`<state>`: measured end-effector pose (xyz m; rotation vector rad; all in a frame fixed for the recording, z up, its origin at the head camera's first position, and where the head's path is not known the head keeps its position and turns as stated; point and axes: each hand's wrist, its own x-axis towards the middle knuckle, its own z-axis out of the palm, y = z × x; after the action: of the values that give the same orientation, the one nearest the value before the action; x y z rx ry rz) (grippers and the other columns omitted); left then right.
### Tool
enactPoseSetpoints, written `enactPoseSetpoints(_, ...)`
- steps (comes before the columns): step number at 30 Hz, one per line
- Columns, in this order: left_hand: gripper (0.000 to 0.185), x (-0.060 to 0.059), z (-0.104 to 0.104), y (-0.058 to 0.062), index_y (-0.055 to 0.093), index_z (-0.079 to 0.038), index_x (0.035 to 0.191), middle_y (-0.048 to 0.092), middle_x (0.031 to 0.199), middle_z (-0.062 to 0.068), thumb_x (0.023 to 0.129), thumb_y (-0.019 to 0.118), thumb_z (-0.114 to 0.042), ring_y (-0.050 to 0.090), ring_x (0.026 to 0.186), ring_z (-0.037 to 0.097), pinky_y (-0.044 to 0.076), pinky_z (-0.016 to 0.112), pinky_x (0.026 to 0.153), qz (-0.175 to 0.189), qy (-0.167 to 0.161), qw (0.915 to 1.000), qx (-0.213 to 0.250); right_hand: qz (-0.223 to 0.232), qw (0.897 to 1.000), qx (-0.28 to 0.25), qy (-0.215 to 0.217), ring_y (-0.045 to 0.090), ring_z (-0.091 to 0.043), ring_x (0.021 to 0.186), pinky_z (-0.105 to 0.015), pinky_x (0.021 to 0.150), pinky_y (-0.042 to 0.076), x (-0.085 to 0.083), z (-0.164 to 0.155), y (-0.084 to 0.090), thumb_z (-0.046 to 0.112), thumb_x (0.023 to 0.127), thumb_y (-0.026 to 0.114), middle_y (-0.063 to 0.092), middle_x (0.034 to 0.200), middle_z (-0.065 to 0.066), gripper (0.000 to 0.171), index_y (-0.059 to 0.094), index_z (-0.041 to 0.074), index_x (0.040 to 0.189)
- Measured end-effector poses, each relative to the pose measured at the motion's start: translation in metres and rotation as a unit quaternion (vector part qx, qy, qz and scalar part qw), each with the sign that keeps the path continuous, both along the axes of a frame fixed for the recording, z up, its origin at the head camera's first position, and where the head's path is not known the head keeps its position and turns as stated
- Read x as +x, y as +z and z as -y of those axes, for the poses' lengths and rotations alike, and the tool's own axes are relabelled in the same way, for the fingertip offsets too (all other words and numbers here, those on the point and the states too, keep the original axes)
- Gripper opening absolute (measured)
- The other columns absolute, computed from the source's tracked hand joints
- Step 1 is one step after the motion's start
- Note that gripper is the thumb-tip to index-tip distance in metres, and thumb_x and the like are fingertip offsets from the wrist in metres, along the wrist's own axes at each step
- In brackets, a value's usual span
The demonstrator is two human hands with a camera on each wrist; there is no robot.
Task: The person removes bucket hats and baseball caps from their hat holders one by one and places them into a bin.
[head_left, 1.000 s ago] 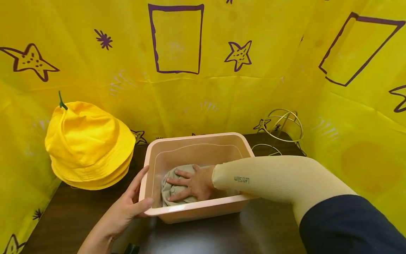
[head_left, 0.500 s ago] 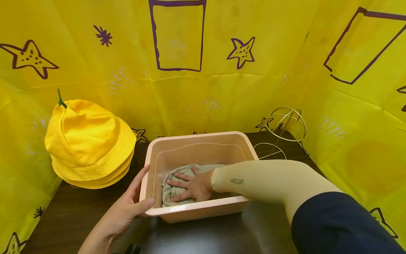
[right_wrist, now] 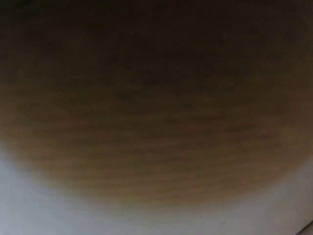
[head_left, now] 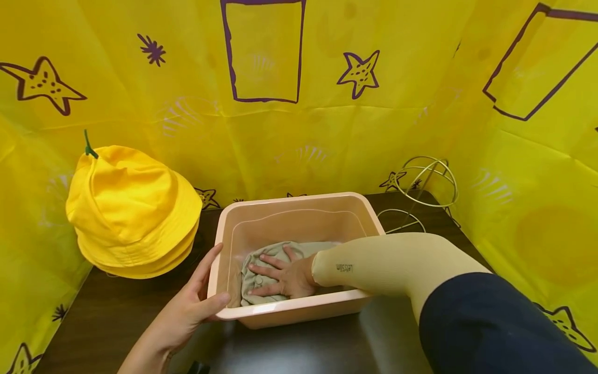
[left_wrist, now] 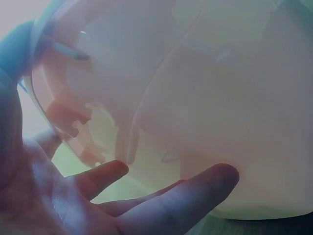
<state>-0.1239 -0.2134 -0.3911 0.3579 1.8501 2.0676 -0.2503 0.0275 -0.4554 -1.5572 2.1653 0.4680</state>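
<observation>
A pink plastic basin (head_left: 294, 203) stands on the dark table. My left hand (head_left: 189, 306) grips its front left corner, the thumb on the near side and a finger along the left rim. In the left wrist view, several fingers lie against the outer wall. Inside the basin lies a crumpled grey-green cloth hat (head_left: 250, 275) with a round button on it. On top of it, my right hand (head_left: 289, 278) presses down with fingers spread; its palm hides part of the cloth. The right wrist view is too dark and blurred to read.
Left of the basin stands a stack of yellow bucket hats (head_left: 131, 208) with a green stem at the top. A gold wire stand (head_left: 432, 176) is behind the basin at the right. Yellow patterned sheets (head_left: 261, 140) enclose the table (head_left: 103, 322).
My right forearm and elbow have swung a little left and nearer. The right hand stays pressed on the hat, and the left keeps its grip. The head view has shifted slightly.
</observation>
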Motion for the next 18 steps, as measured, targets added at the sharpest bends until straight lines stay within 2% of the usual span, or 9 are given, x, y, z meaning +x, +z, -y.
enactPoseSetpoints(6,0.090,-0.001,0.001,0.000,0.004,-0.028,0.161,0.003,0.156,0.031,0.097,0.062,-0.004,0.047,0.116,0.050,0.056,0.046,0.077,-0.006,-0.001,1.0000,-0.006,-0.004,1.000,0.001,-0.005,-0.036,-0.021,0.139,-0.070,0.108,-0.003,-0.001,0.001,-0.004,0.067,0.093,0.046,-0.045,0.149,0.014,0.085,-0.023,0.060,0.143)
enactPoseSetpoints(10,0.089,-0.002,0.000,0.002,0.005,-0.028,0.161,0.006,0.155,0.030,0.096,0.062,-0.004,0.047,0.117,0.050,0.056,0.046,0.077,-0.009,0.005,0.9998,-0.017,0.003,1.000,0.021,-0.003,-0.035,-0.020,0.140,-0.068,0.109,-0.004,-0.002,0.004,0.008,0.067,0.093,0.047,-0.045,0.149,0.014,0.086,-0.023,0.061,0.142)
enactPoseSetpoints(14,0.089,-0.003,0.000,0.003,0.005,-0.029,0.161,0.007,0.156,0.029,0.097,0.061,-0.003,0.045,0.118,0.051,0.055,0.045,0.079,-0.006,0.006,0.9998,-0.019,0.015,0.999,0.044,0.021,-0.021,-0.017,0.146,-0.063,0.112,0.002,-0.004,0.007,0.044,0.062,0.093,0.051,-0.031,0.158,0.014,0.082,-0.012,0.064,0.145)
enactPoseSetpoints(16,0.089,-0.002,0.000,0.003,0.004,-0.029,0.161,0.006,0.155,0.030,0.097,0.060,-0.003,0.045,0.118,0.051,0.055,0.045,0.079,-0.006,0.001,0.9999,-0.016,0.018,0.999,0.034,0.034,-0.012,-0.019,0.149,-0.063,0.113,0.006,-0.004,0.003,0.070,0.065,0.091,0.052,-0.020,0.163,0.011,0.080,-0.003,0.062,0.149)
enactPoseSetpoints(18,0.089,-0.001,0.000,0.002,0.003,-0.028,0.161,0.008,0.155,0.031,0.097,0.060,-0.003,0.046,0.117,0.051,0.055,0.045,0.079,-0.007,0.002,0.9998,-0.016,0.016,0.999,0.001,0.037,-0.008,-0.023,0.150,-0.064,0.112,0.008,-0.004,-0.007,0.098,0.071,0.089,0.051,-0.012,0.165,0.006,0.081,0.005,0.056,0.154)
